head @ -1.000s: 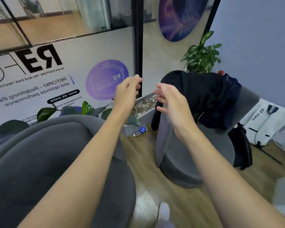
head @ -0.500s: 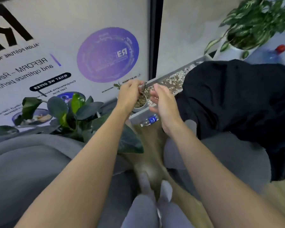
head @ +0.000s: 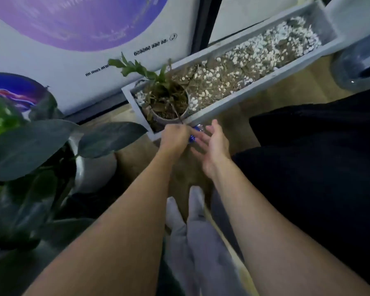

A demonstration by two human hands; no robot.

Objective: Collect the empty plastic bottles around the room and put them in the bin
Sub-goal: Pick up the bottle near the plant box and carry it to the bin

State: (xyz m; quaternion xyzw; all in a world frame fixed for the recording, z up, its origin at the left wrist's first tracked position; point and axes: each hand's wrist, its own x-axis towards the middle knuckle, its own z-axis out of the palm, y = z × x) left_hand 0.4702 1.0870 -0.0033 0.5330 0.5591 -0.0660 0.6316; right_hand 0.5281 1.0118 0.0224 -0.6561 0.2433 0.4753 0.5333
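A small clear plastic bottle point(head: 194, 135) with a blue label lies on the wooden floor, right against the front wall of a long grey planter point(head: 233, 101). My left hand point(head: 175, 137) is curled over the bottle's left end and covers most of it. Only the blue label and a clear tip show between my hands. My right hand point(head: 212, 144) hovers just to the right of the bottle with fingers spread, palm facing left. No bin is in view.
The planter holds white pebbles and a small potted plant point(head: 162, 99). A large-leafed plant point(head: 30, 144) in a pot stands at left. Dark clothing on a chair point(head: 320, 167) fills the right side. My socked feet point(head: 192, 221) stand on the narrow floor strip between them.
I have leaned down much closer to the floor. Both hands dropped from above the planter to the bottle, and my left hand has closed over it.
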